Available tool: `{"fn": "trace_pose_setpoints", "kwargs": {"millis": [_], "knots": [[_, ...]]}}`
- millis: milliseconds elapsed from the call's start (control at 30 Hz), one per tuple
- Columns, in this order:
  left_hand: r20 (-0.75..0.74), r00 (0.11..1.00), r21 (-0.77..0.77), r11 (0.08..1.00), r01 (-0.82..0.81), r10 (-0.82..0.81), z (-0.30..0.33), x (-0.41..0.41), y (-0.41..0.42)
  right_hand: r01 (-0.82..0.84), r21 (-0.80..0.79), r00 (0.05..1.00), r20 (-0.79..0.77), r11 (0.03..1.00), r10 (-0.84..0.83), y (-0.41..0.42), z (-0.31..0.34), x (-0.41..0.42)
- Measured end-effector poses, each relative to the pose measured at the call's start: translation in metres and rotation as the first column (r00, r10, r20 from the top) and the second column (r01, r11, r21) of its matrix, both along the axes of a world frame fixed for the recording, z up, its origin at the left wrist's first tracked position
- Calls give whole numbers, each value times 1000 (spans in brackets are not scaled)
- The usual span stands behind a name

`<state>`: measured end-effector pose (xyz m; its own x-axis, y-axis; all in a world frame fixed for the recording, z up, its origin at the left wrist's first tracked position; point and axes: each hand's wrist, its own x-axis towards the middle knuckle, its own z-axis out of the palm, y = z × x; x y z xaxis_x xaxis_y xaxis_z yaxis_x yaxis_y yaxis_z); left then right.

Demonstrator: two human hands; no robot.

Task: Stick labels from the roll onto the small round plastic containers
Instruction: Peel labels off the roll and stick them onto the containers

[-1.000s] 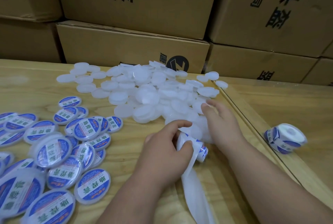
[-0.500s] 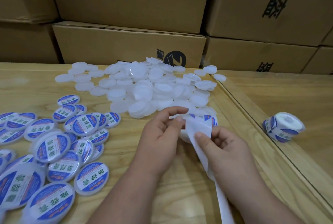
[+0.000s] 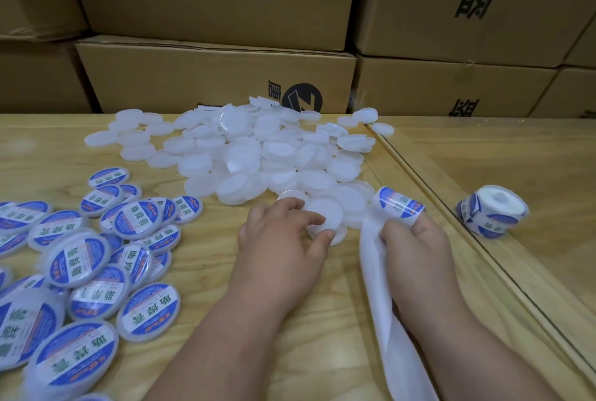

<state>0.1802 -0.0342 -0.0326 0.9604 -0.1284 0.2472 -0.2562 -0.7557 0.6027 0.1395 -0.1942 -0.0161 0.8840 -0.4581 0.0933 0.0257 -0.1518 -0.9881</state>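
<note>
A pile of plain white round containers (image 3: 245, 149) covers the middle of the wooden table (image 3: 200, 274). My left hand (image 3: 283, 239) grips one plain container (image 3: 324, 215) at the pile's near edge, fingers curled round its rim. My right hand (image 3: 416, 245) holds the label roll (image 3: 398, 203), whose blue and white labels face outward. The roll's empty white backing strip (image 3: 387, 313) trails down toward me past my right wrist. Several labelled containers (image 3: 96, 258) with blue and white stickers lie in a heap at the left.
A second label roll (image 3: 491, 211) stands on the adjoining tabletop at the right, beyond a seam (image 3: 451, 216) between the two surfaces. Stacked cardboard boxes (image 3: 219, 78) wall off the far side of the table.
My left hand let go of the strip and reached forward to take a plain container. My right hand shifted right with the roll, and the strip now hangs beside it.
</note>
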Motion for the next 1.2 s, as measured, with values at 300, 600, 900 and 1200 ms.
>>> {"fn": "trace_pose_setpoints", "kwargs": {"millis": [300,600,900,1200], "knots": [[21,999,-56,998,-31,33,-2,1,-2,-18,-5,995,102,1000,18,-2,-9,6],[10,999,-430,902,-25,32,3,3,2,-103,-67,984,141,992,112,-3,-10,10],[-1,1000,-861,509,-2,2,16,-5,6,-148,-219,976,128,964,179,2,-10,23],[172,967,-541,803,250,-185,14,-8,1,-227,-219,949,168,949,266,8,-11,23]]}}
